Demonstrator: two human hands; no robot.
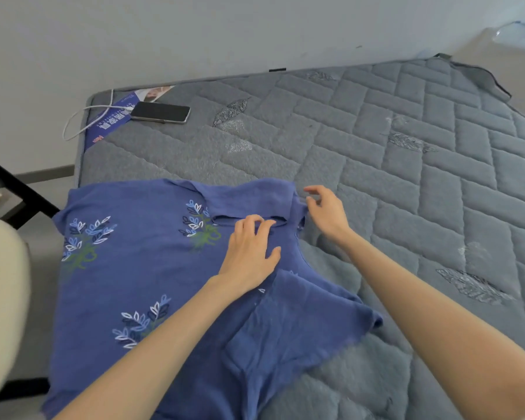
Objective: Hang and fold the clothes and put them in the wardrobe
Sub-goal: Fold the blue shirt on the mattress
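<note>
I see the blue shirt [152,268] spread flat on the mattress's [376,131] near left part. Its long axis runs across the mattress, with the neck opening [225,220] toward the mattress's middle and the opposite end reaching past the mattress's left edge. It is soft knit fabric printed with white and pale-blue leaf sprigs on green stems. One short sleeve [325,316] fans out toward the mattress's near side. The mattress is grey, quilted in a brick pattern. My left hand [250,253] lies palm-down on the shirt with fingers nearly straight, tips at the neck opening, holding nothing. My right hand [326,209] sits at the shirt's shoulder edge, fingers half-curled, thumb against the cloth. I cannot tell whether it pinches the cloth. A dark phone [160,112] with a white cable [82,119] lies at the mattress's far left corner.
</note>
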